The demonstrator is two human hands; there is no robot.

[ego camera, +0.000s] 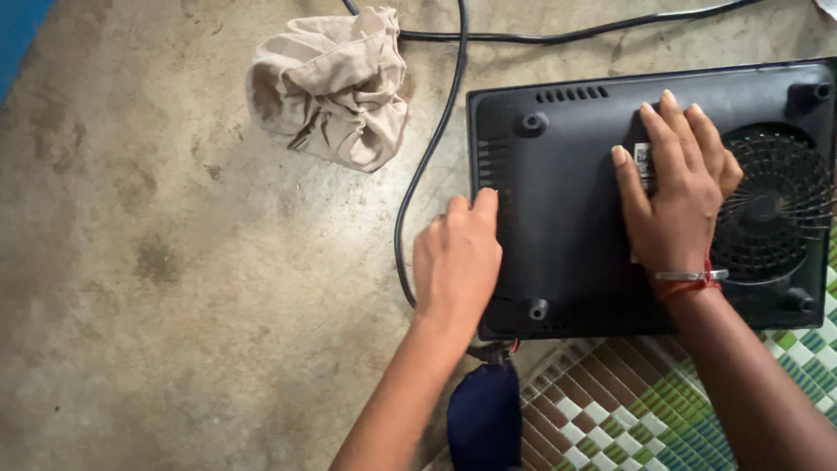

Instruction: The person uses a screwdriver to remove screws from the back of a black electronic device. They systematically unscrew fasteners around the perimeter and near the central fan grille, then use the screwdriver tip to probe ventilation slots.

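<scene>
The flat black plastic appliance (pixel 567 218) lies upside down in front of you, its underside up, showing round feet at the corners, a row of vent slots along the far edge and a circular fan grille (pixel 772 209) at the right. It rests partly on the bare concrete floor (pixel 174 262) and partly on a woven mat of green, brown and white checks (pixel 636 410). Your right hand (pixel 676 196) lies flat and open on the underside just beside the grille, fingers spread, gripping nothing. Your left hand (pixel 455 257) is loosely curled at the appliance's left edge, fingertips touching the rim; you cannot tell whether it has a hold. A black power cable (pixel 427 157) loops across the floor just left of the appliance. Farther off lies a crumpled beige cloth (pixel 336 87). The floor is grey, stained and mottled.
</scene>
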